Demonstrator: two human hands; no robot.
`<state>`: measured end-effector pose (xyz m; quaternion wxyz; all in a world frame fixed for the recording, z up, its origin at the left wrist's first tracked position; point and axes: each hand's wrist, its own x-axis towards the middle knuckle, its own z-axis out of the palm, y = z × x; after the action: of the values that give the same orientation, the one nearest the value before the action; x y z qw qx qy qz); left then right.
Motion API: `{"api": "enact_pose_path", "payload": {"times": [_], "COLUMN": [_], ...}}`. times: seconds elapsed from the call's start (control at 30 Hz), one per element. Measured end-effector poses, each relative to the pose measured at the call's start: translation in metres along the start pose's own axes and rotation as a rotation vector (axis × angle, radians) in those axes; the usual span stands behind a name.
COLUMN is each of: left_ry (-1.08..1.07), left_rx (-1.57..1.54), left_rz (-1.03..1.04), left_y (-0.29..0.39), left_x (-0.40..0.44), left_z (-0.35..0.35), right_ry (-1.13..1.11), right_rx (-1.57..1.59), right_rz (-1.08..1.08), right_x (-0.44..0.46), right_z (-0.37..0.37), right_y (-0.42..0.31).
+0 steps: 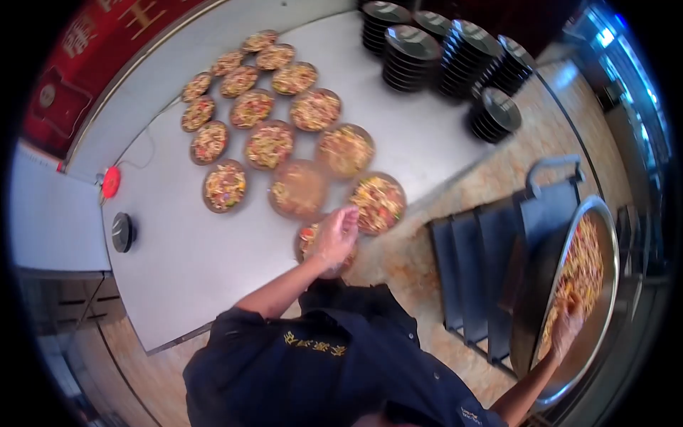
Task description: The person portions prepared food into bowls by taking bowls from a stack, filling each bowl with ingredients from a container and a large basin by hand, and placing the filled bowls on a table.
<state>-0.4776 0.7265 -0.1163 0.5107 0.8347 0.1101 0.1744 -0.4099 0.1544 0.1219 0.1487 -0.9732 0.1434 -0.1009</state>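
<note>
Shredded food mix [582, 260] lies in a metal bowl [609, 274], the right hand [566, 329] touching it, finger grip unclear. The left hand [337, 238], fingers curled, any pinch too blurred to tell, is over a filled dish [306, 243] on the table [409, 135].

Pale table spread with filled dishes, above a marbled floor.
The table [185, 263] carries loose rows of round dishes of mixed food [251, 108], running from its far edge down to its near edge; two towards the near end show only a little food. Stacks of black dishes [411, 57] stand at its far right end, and a small dark round object [122, 233] lies alone near the left edge. On the brownish floor [466, 183] to the right stands a dark trolley [473, 245].
</note>
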Motion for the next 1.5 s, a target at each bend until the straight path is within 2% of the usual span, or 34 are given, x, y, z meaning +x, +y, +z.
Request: {"api": "enact_pose_path", "payload": {"times": [0.07,0.1,0.13,0.17,0.2,0.27,0.33,0.37,0.4,0.47,0.5,0.53,0.57,0.63,0.7,0.77,0.8,0.87,0.9,0.97,1.03,1.07,1.1,1.13,1.2,1.27,1.3,1.4,1.43,1.5], "left_ry": [-0.080,-0.103,-0.161,-0.216,-0.235,-0.347,-0.421,-0.478,-0.494,-0.532,-0.555,-0.512,-0.466,-0.451,-0.428,-0.279,-0.301,-0.209,-0.224,-0.213,-0.224,-0.217,-0.234,-0.248,-0.298,-0.378,-0.361,-0.420,-0.419,-0.451], "left_rx": [-0.275,-0.278,-0.261,-0.245,-0.250,-0.281,-0.381,-0.476,-0.477,-0.538,-0.536,-0.618,-0.698,-0.675,-0.653,-0.367,-0.368,-0.826,-0.827,-0.747,-0.824,-0.901,-0.739,-0.653,-0.474,-0.188,-0.177,0.110,0.005,-0.319], "left_rz": [-0.146,-0.135,-0.124,-0.114,-0.100,-0.172,-0.244,-0.323,-0.317,-0.440,-0.439,-0.527,-0.616,-0.704,-0.805,-0.831,-0.853,-0.851,-0.854,-0.853,-0.826,-0.802,-0.758,-0.738,-0.538,-0.008,-0.053,0.236,0.177,-0.407], "left_y": [0.014,0.018,0.023,0.028,0.035,0.050,0.076,0.087,0.091,0.095,0.091,0.083,0.073,0.039,0.016,-0.002,-0.021,-0.055,-0.045,-0.016,-0.059,-0.077,-0.053,-0.076,-0.153,-0.296,-0.294,-0.326,-0.327,-0.230], "left_x": [0.019,0.032,0.047,0.064,0.085,0.126,0.176,0.202,0.229,0.283,0.308,0.334,0.359,0.406,0.437,0.457,0.465,0.486,0.491,0.489,0.508,0.510,0.503,0.500,0.496,0.515,0.496,0.466,0.448,0.409], "left_z": [0.048,0.068,0.089,0.108,0.126,0.163,0.191,0.206,0.225,0.266,0.289,0.316,0.342,0.402,0.449,0.485,0.508,0.544,0.544,0.526,0.547,0.555,0.539,0.546,0.565,0.611,0.594,0.552,0.529,0.456], "right_ry": [-0.186,-0.250,-0.389,-0.324,-0.257,-0.340,-0.349,-0.411,-0.470,-0.199,-0.255,-0.304,-0.218,-0.138,-0.293,-0.325,-0.332,-0.317,-0.300,-0.410,-0.464,-0.425,-0.390,-0.385,-0.379,-0.374,-0.367,-0.353,-0.345,-0.304], "right_rx": [0.181,0.240,0.238,0.073,-0.092,-0.233,-0.134,-0.068,-0.004,-0.368,-0.255,-0.145,-0.260,-0.389,0.412,0.512,0.511,0.493,0.482,0.303,0.218,0.280,0.342,0.353,0.327,0.298,0.280,0.189,0.139,0.002], "right_rz": [-0.037,-0.086,0.024,-0.108,-0.238,-0.034,0.054,0.101,0.151,-0.159,-0.092,-0.019,-0.176,-0.321,0.102,0.205,0.247,0.302,0.324,0.289,0.282,0.337,0.393,0.408,0.405,0.395,0.386,0.364,0.351,0.240], "right_x": [0.004,0.000,0.002,0.008,0.010,0.026,0.048,0.057,0.066,0.071,0.070,0.068,0.062,0.059,0.059,0.064,0.064,0.062,0.061,0.056,0.051,0.045,0.035,0.034,0.035,0.037,0.038,0.037,0.036,0.033], "right_z": [0.010,0.010,0.000,0.006,0.006,0.006,0.028,0.037,0.047,0.093,0.088,0.084,0.074,0.069,0.068,0.066,0.065,0.068,0.070,0.067,0.069,0.071,0.073,0.073,0.074,0.073,0.074,0.073,0.072,0.075], "right_y": [0.060,0.061,0.058,0.094,0.095,0.118,0.145,0.159,0.172,0.252,0.241,0.231,0.210,0.176,0.151,0.123,0.120,0.140,0.155,0.176,0.192,0.198,0.203,0.203,0.201,0.197,0.197,0.197,0.199,0.208]}}
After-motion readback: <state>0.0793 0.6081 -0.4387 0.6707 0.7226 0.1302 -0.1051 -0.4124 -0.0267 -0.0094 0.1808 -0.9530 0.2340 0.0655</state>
